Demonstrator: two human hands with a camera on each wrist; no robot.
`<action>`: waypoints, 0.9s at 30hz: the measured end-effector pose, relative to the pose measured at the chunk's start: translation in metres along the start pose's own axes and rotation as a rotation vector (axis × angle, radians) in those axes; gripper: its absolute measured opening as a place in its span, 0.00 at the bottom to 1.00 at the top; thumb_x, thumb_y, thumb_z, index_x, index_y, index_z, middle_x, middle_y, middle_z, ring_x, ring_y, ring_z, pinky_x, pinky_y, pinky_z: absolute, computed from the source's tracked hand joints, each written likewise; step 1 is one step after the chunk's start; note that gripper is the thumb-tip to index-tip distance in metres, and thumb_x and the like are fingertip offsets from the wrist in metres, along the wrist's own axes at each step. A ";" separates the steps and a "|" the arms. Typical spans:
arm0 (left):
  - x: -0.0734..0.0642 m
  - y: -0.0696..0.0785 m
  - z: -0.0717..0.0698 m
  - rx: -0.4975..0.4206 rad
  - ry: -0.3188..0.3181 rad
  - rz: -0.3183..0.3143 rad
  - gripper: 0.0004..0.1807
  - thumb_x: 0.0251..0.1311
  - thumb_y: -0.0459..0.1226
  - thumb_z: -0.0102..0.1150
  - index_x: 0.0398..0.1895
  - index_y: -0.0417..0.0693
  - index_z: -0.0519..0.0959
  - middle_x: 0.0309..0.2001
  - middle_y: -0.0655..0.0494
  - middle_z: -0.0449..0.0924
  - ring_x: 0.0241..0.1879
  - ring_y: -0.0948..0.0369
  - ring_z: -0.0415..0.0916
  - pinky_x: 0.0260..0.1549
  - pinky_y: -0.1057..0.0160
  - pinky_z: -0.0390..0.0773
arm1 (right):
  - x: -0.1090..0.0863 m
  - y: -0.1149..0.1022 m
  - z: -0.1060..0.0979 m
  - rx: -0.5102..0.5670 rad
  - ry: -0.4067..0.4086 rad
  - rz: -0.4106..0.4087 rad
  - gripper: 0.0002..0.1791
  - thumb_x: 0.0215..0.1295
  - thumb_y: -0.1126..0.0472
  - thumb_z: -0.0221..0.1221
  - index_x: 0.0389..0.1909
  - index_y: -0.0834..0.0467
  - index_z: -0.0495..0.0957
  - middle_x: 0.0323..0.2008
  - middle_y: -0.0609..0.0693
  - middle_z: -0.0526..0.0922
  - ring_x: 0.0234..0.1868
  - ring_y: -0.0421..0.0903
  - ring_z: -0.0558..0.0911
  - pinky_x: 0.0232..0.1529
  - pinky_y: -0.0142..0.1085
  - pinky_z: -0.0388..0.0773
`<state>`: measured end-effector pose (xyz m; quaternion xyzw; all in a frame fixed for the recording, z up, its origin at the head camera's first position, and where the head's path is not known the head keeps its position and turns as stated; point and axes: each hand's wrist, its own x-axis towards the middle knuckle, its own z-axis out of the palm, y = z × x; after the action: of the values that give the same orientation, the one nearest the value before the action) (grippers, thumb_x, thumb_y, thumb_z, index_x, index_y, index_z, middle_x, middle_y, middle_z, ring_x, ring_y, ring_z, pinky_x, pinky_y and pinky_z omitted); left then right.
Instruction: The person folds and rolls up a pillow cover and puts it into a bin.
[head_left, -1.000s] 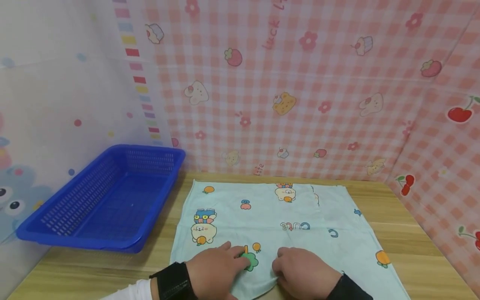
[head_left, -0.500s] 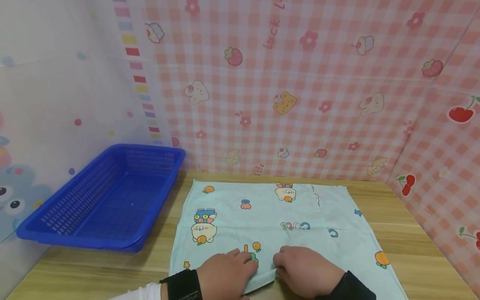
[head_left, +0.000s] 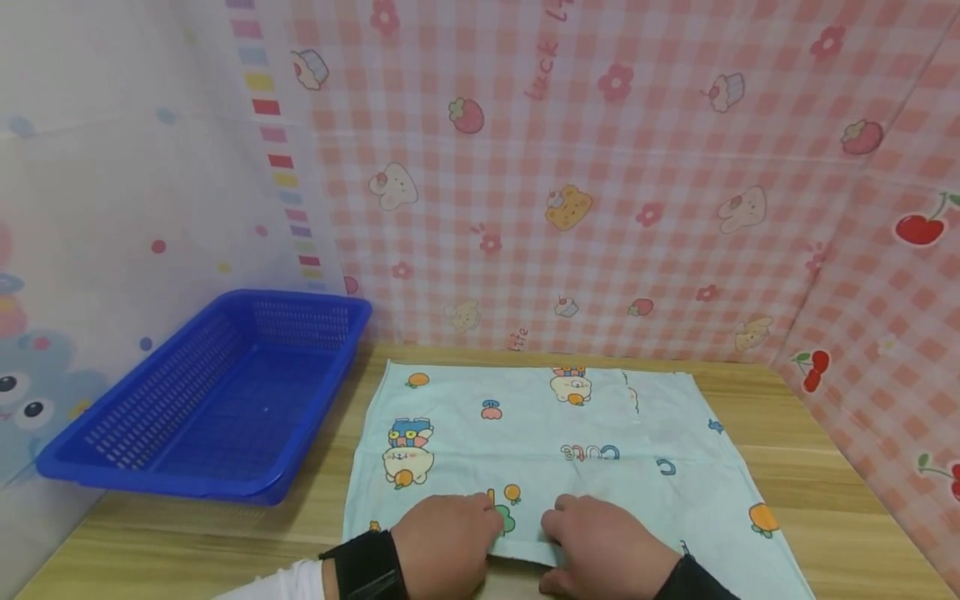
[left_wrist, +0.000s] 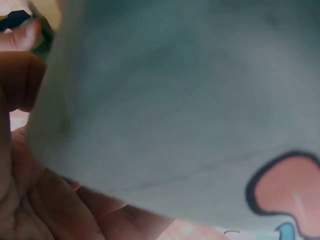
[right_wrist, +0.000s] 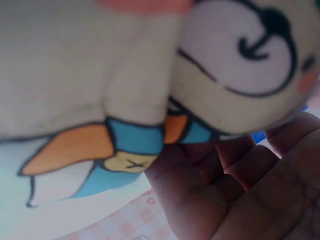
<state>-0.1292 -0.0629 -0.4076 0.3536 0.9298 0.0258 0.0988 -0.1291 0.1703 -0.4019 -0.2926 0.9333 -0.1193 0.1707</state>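
Observation:
A light-blue cloth (head_left: 465, 450) printed with bears, oranges and lettering lies spread on the wooden table, a crease running across it. Its near edge is lifted between the two hands, with a dark gap showing under it. My left hand (head_left: 448, 542) pinches this edge beside the green tree print. A short way to the right, my right hand (head_left: 603, 546) grips the same edge, thumb below. In the left wrist view the cloth (left_wrist: 165, 110) fills most of the picture and hides the fingertips. The right wrist view has a bear print above the curled fingers (right_wrist: 235, 155).
A blue plastic basket (head_left: 247, 400) with perforated sides stands on the table (head_left: 172, 542) to the left of the cloth. Pink checked fabric (head_left: 600, 167) hangs behind the table and along the right side. White printed fabric (head_left: 150, 167) covers the left.
My left hand's fingers, earlier spread over the green tree print, are now curled at the near edge. That edge has risen and straightened between the hands. The right hand stays nearly in place.

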 end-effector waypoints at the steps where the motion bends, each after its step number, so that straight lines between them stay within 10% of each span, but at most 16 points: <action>1: 0.001 0.000 0.000 0.009 0.002 -0.008 0.07 0.67 0.43 0.65 0.45 0.56 0.83 0.37 0.66 0.77 0.30 0.70 0.70 0.35 0.68 0.79 | 0.001 -0.001 0.001 -0.008 -0.011 0.006 0.15 0.61 0.45 0.73 0.39 0.48 0.82 0.28 0.38 0.70 0.29 0.37 0.69 0.33 0.32 0.69; 11: -0.007 -0.005 -0.001 -0.021 -0.003 -0.033 0.09 0.62 0.38 0.70 0.44 0.56 0.84 0.39 0.68 0.78 0.33 0.71 0.71 0.39 0.68 0.81 | -0.010 0.006 0.002 -0.009 0.010 0.037 0.09 0.65 0.66 0.68 0.41 0.49 0.85 0.31 0.37 0.71 0.31 0.35 0.70 0.36 0.30 0.73; 27: -0.056 -0.049 0.006 -0.059 0.015 -0.090 0.13 0.59 0.34 0.71 0.47 0.52 0.83 0.59 0.63 0.80 0.50 0.68 0.79 0.52 0.60 0.85 | -0.057 0.058 0.005 0.067 0.041 0.108 0.14 0.60 0.57 0.75 0.42 0.40 0.82 0.37 0.34 0.73 0.35 0.31 0.72 0.39 0.30 0.75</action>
<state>-0.1187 -0.1370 -0.4103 0.3079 0.9444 0.0512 0.1034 -0.1121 0.2495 -0.4106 -0.2332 0.9465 -0.1471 0.1676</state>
